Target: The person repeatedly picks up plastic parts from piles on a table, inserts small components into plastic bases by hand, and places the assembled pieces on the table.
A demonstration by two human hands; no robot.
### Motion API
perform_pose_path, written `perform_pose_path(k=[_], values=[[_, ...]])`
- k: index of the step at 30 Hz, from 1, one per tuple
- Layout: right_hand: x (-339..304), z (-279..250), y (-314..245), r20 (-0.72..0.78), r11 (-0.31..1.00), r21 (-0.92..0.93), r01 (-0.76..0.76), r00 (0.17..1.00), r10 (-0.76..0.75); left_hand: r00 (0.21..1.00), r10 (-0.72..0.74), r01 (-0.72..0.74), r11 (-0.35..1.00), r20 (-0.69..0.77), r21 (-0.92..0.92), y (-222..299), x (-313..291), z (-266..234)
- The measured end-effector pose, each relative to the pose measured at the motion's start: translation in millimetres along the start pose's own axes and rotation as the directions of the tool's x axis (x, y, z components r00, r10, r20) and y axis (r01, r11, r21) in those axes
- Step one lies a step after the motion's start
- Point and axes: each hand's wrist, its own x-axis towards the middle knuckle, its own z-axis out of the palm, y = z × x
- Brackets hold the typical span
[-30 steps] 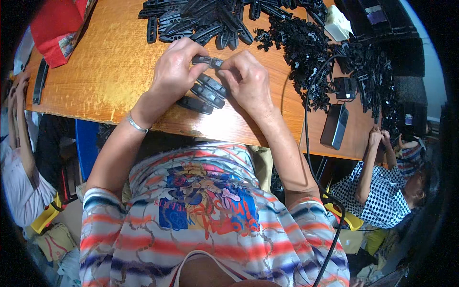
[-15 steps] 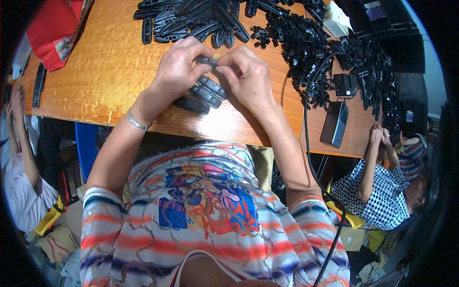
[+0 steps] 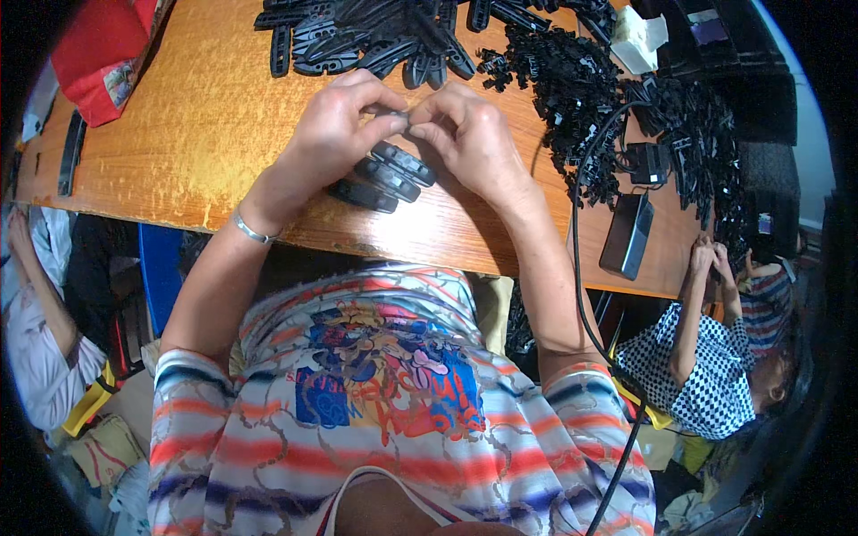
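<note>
Close together over the table, both my hands are pinched at a dark plastic piece [image 3: 401, 116], mostly hidden by the fingers. My left hand [image 3: 329, 129] grips it between thumb and forefinger. The thumb and forefinger of my right hand [image 3: 478, 143] are pressed together at the piece's right end; what is between them is too small to name. Just below the hands, several black, elongated plastic pieces [image 3: 393, 179] with rounded ends lie side by side on the wooden table [image 3: 214, 125].
A heap of long black plastic pieces [image 3: 375, 36] lies beyond my hands, and small black parts [image 3: 572, 107] to the right. A black cable [image 3: 576, 241] runs down beside my right arm. A black box [image 3: 626, 234], a red cloth [image 3: 94, 62] and a co-worker's hands [image 3: 708, 256] are also around.
My fingers have drawn closer together around the held piece, which shows less now. The view has shifted slightly; the pieces below my hands lie as before.
</note>
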Motion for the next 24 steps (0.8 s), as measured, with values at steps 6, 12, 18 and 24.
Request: perform_pose_path(k=[6, 12, 18, 24], values=[[14, -9, -10, 0.126, 0.918, -0.034, -0.395, 0.909, 0.396, 0.992, -0.123, 0.126, 0.981, -0.032, 0.147, 5, 6, -3], [9, -4, -2, 0.116, 0.875, -0.063, -0.479, 0.868, 0.484, 0.991, -0.135, 0.131, 0.97, 0.008, 0.206, 3, 9, 5], [-13, -23, -4, 0.121, 0.878, -0.06, -0.474, 0.87, 0.478, 0.974, -0.223, 0.212, 0.952, 0.028, 0.219, 26, 14, 2], [-4, -42, 40, -0.322, 0.904, -0.35, -0.246, 0.938, 0.13, 0.954, -0.185, 0.28, 0.831, -0.234, 0.481, 25, 37, 25]])
